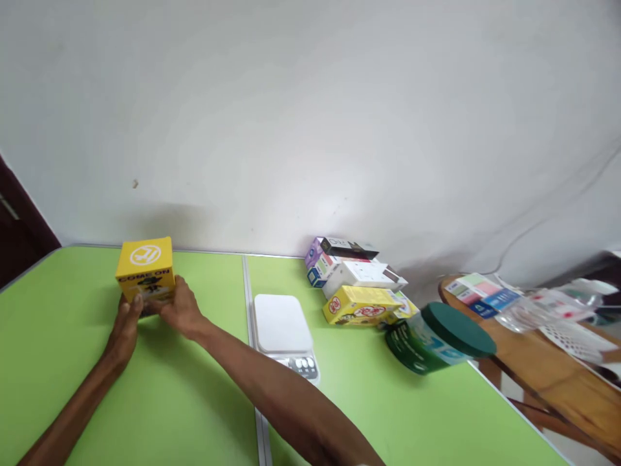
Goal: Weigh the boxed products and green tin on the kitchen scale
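While my left hand presses the lower left of the yellow box, its thumb on the front face, my right hand wraps the lower right side, so my grip is clamped on the box from both flanks. The box is upright on the left part of the green bench, near the far edge by the wall. Its top, with a round white emblem, faces up, and the face reading "COME ON" points toward me, the lettering right way up and rising slightly to the right. My fingers hide its lower part, so I cannot tell its long axis, nor whether its base touches the bench.

To the right, just past the metal seam, lies a white kitchen scale, its buttons toward me, my right forearm crossing in front. Beyond it is a cluster of small cartons, a yellow one lying lengthwise nearest me. Beside them a green tub appears tilted, its dark lid up to the right. A brown wooden table at the far right carries clear plastic packaging.
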A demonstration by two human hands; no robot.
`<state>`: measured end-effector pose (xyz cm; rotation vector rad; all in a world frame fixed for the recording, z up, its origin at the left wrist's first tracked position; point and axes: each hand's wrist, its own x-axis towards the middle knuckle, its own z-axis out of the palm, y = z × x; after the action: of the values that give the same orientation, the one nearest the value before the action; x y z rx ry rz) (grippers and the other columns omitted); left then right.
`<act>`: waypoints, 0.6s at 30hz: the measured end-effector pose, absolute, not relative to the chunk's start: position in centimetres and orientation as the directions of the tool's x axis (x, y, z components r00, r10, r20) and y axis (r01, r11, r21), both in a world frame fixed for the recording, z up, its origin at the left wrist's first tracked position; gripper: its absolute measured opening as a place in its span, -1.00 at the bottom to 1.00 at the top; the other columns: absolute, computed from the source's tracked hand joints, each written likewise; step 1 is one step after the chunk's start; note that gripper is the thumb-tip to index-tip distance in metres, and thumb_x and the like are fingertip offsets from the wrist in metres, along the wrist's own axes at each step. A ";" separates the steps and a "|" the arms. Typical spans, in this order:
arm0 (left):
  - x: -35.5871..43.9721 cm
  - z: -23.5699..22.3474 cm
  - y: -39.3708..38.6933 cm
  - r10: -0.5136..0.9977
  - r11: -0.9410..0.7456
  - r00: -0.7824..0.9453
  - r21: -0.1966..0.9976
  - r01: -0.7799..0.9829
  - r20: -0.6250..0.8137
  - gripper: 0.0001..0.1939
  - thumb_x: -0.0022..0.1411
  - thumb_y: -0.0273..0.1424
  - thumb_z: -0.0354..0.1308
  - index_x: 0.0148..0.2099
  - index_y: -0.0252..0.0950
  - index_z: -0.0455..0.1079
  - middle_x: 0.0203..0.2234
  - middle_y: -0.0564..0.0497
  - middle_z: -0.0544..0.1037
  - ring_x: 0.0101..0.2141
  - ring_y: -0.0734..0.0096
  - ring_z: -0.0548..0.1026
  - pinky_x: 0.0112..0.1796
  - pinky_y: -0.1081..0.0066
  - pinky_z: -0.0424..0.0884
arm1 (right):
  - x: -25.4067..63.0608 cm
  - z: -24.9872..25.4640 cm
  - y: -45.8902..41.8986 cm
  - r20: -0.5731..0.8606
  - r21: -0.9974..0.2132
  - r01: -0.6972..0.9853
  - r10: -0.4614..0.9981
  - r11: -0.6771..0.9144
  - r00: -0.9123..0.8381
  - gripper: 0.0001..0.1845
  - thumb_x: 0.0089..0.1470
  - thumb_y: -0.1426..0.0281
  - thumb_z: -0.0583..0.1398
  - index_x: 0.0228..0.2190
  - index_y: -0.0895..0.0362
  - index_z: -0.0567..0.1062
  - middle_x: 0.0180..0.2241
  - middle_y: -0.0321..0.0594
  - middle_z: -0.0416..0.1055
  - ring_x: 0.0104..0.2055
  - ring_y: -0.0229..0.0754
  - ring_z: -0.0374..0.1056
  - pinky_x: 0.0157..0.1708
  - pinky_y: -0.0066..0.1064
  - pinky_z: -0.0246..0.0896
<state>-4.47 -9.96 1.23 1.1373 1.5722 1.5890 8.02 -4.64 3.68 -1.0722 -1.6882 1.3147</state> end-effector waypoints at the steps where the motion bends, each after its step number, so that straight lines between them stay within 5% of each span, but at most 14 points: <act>1: -4.0 1.2 -11.6 0.888 -0.080 -0.441 0.988 0.135 0.132 -0.18 0.12 0.34 0.06 0.11 -0.24 0.40 -0.11 -0.11 0.62 0.07 -0.09 0.51 0.25 -0.13 0.28 | 8.8 4.1 -6.4 0.029 -0.973 0.201 0.927 0.112 -0.373 -0.26 -0.14 0.10 0.50 0.03 0.05 0.41 -0.11 -0.15 0.55 -0.01 0.11 0.50 -0.09 -0.10 0.47; 4: -1.7 2.2 -15.8 0.882 -0.068 -0.450 0.983 0.170 0.139 -0.23 0.14 0.33 0.04 0.03 -0.24 0.44 -0.11 -0.14 0.61 0.09 -0.11 0.49 0.25 -0.13 0.28 | 11.7 6.0 -11.3 0.053 -0.963 0.231 0.937 0.140 -0.346 -0.30 -0.11 0.10 0.48 0.02 0.03 0.44 -0.06 -0.14 0.53 0.03 0.12 0.47 -0.02 -0.08 0.43; 10: 6.9 7.1 -19.5 0.904 -0.282 -0.275 0.940 0.194 0.328 -0.32 0.32 0.17 0.00 0.26 -0.18 0.28 0.20 -0.16 0.43 0.21 0.05 0.39 0.28 0.05 0.27 | 20.9 11.3 -16.6 0.262 -0.922 0.227 0.939 0.312 -0.225 -0.57 0.20 0.14 0.26 0.05 0.04 0.44 0.01 -0.10 0.51 0.04 0.07 0.46 0.03 -0.10 0.39; 18: 17.5 7.7 -19.1 0.949 -0.312 -0.007 0.946 0.089 0.314 -0.34 0.33 0.12 0.05 0.29 -0.16 0.28 0.24 -0.18 0.39 0.29 0.01 0.32 0.31 0.02 0.21 | 32.5 11.8 -18.8 0.315 -0.893 0.332 0.949 0.305 -0.024 -0.64 0.21 0.11 0.24 -0.06 0.06 0.49 -0.10 -0.11 0.58 -0.08 0.02 0.52 -0.10 -0.20 0.41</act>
<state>17.53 -19.13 7.68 1.4986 1.1217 1.4156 32.48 -18.83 11.78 -1.2107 -1.5606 0.7653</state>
